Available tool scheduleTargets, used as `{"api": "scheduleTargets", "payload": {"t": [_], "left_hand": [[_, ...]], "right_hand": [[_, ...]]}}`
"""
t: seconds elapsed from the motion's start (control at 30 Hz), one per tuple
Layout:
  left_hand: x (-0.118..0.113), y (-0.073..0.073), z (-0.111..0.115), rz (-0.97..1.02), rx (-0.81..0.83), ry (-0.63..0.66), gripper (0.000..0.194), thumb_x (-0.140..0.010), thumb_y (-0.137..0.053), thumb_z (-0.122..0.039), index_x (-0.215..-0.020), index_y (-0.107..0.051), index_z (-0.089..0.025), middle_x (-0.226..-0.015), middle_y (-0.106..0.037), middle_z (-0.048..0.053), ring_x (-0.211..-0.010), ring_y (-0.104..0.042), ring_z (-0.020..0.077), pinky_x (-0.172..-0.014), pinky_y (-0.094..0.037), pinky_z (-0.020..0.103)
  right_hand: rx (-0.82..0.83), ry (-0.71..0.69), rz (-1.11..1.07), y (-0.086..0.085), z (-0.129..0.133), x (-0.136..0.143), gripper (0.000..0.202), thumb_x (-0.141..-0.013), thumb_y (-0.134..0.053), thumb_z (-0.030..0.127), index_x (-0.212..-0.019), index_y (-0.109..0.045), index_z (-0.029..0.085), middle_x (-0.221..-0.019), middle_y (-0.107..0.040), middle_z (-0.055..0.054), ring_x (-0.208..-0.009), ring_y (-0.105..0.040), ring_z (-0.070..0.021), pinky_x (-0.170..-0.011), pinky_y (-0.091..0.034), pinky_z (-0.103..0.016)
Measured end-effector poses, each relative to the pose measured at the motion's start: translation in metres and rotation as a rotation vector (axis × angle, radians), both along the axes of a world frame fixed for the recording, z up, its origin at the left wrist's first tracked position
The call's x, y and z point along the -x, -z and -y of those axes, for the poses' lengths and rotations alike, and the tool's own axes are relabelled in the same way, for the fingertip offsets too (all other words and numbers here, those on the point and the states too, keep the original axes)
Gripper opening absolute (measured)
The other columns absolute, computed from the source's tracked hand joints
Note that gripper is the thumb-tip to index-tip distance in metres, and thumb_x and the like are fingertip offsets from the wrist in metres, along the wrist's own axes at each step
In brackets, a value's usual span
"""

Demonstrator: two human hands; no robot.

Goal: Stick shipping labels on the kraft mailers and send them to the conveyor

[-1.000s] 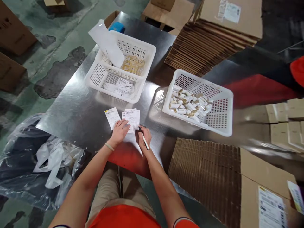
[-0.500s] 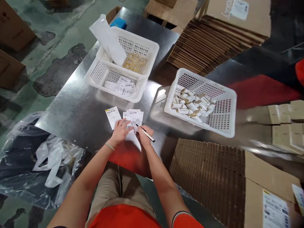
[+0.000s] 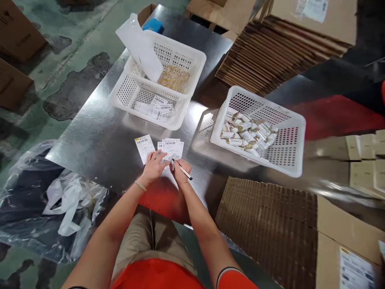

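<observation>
Several printed paper slips [image 3: 174, 147] lie overlapped on the metal table [image 3: 99, 140] in front of me. My left hand [image 3: 153, 165] rests on them with its fingers spread. In my right hand [image 3: 182, 170] is a white pen [image 3: 185, 172] with black ends, its tip at the lower part of the top slip. A separate slip [image 3: 144, 145] with a yellow mark lies at the left, its lower edge close to my left fingers. What the pen has marked is too small to read.
Behind the slips stands a white divided basket [image 3: 120, 105] with more slips, yellowish rings and a white sheet. To the right, another white basket [image 3: 296, 148] holds small white-wrapped rolls. Flattened cardboard stacks [image 3: 264, 224] flank it. A plastic-lined bag [image 3: 27, 208] sits at lower left.
My right hand and the pen have shifted slightly left and down across the top slip. My left hand stays on the slips. The whole view has moved a little.
</observation>
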State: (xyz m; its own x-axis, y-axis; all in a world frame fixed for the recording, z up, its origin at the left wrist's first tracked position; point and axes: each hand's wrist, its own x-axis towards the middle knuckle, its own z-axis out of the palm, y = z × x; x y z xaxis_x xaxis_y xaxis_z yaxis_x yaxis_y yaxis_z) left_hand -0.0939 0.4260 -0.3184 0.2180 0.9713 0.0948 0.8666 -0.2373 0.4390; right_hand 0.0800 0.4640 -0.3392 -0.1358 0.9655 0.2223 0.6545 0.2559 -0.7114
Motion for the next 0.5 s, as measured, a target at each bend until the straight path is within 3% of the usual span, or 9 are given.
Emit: {"api": "scheduleTargets", "payload": {"t": [0.5], "left_hand": [[-0.0006, -0.0017, -0.0007, 0.001, -0.014, -0.007, 0.028, -0.099, -0.062, -0.024, -0.116, -0.082, -0.034, -0.145, -0.068, 0.007, -0.143, -0.049, 0.0369, -0.115, -0.04, 0.059]], "right_hand": [[-0.024, -0.018, -0.076, 0.0013, -0.0011, -0.001, 0.044, -0.097, -0.049, 0.028, -0.055, -0.038, 0.024, -0.054, -0.049, 0.003, -0.054, -0.042, -0.0123, -0.058, -0.035, -0.028]]}}
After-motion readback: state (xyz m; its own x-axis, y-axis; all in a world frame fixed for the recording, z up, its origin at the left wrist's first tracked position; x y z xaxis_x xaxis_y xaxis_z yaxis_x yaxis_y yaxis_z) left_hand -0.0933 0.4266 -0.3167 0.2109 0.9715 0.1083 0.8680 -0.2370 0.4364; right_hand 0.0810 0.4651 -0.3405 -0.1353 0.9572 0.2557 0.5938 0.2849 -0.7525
